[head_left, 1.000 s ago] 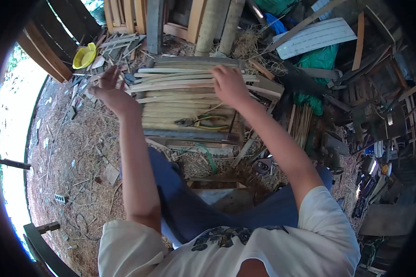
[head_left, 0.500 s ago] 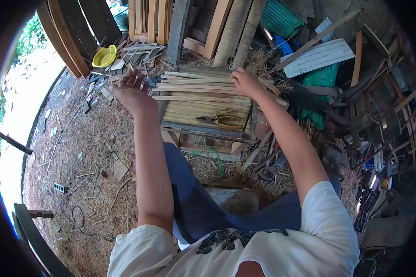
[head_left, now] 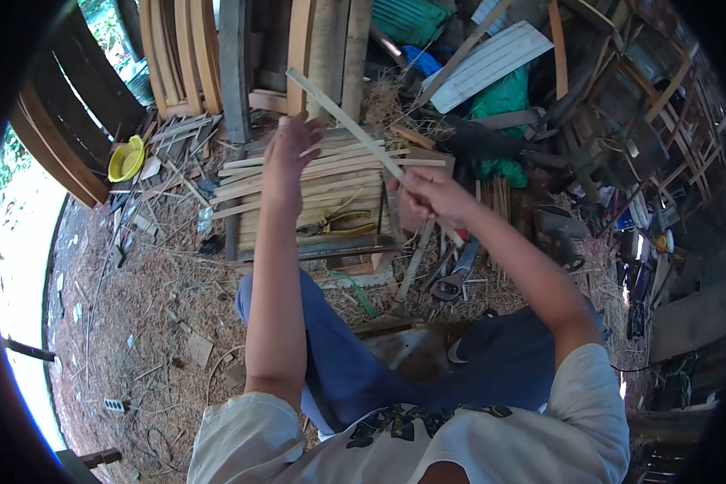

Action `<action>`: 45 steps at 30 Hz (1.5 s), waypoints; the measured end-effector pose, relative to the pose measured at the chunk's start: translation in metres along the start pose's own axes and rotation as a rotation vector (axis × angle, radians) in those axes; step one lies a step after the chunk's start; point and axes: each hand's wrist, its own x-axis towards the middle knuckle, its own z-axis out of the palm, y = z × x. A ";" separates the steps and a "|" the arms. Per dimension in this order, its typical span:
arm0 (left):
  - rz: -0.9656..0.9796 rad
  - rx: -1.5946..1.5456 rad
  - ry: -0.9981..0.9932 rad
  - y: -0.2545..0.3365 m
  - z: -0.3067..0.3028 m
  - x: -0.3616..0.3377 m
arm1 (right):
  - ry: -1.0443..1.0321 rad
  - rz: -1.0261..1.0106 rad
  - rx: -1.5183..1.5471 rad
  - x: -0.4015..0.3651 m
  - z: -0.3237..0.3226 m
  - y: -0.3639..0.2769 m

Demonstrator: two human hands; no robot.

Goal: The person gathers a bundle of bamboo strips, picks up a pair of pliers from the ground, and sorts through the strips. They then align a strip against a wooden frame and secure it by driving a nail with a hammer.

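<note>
My right hand (head_left: 438, 198) is closed around a thin wooden strip (head_left: 343, 115), which slants up to the left over the low slatted wooden stand. My left hand (head_left: 289, 155) is raised left of the strip, fingers apart, holding nothing; it looks separate from the strip. Beneath both hands, several loose wooden strips (head_left: 242, 187) lie across the slatted stand (head_left: 266, 234). A pair of pliers with yellow handles (head_left: 339, 223) rests on its slats, near the front edge.
A yellow basin (head_left: 126, 159) sits on the littered ground at left. Timber posts (head_left: 235, 73) stand behind the stand. A white panel (head_left: 492, 66) and a green bag (head_left: 500, 109) lie at back right, near piled scrap wood. A large wrench (head_left: 453, 278) lies right of the stand.
My right hand has lifted one strip from the stand and tilted it up, drawing closer to me. My left hand has moved right, nearer the strip. The view has turned right.
</note>
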 end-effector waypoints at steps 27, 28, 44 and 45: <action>-0.057 0.078 -0.105 -0.011 0.053 -0.023 | 0.186 -0.220 -0.360 -0.015 0.010 0.039; -0.066 0.057 -0.104 -0.013 0.053 -0.022 | 0.170 -0.246 -0.301 -0.016 0.006 0.041; 0.105 -0.241 0.194 -0.011 0.003 0.011 | 0.392 -0.124 -0.164 -0.082 -0.111 -0.011; 0.104 -0.241 0.216 -0.011 0.003 0.012 | 0.371 -0.114 -0.143 -0.082 -0.108 -0.010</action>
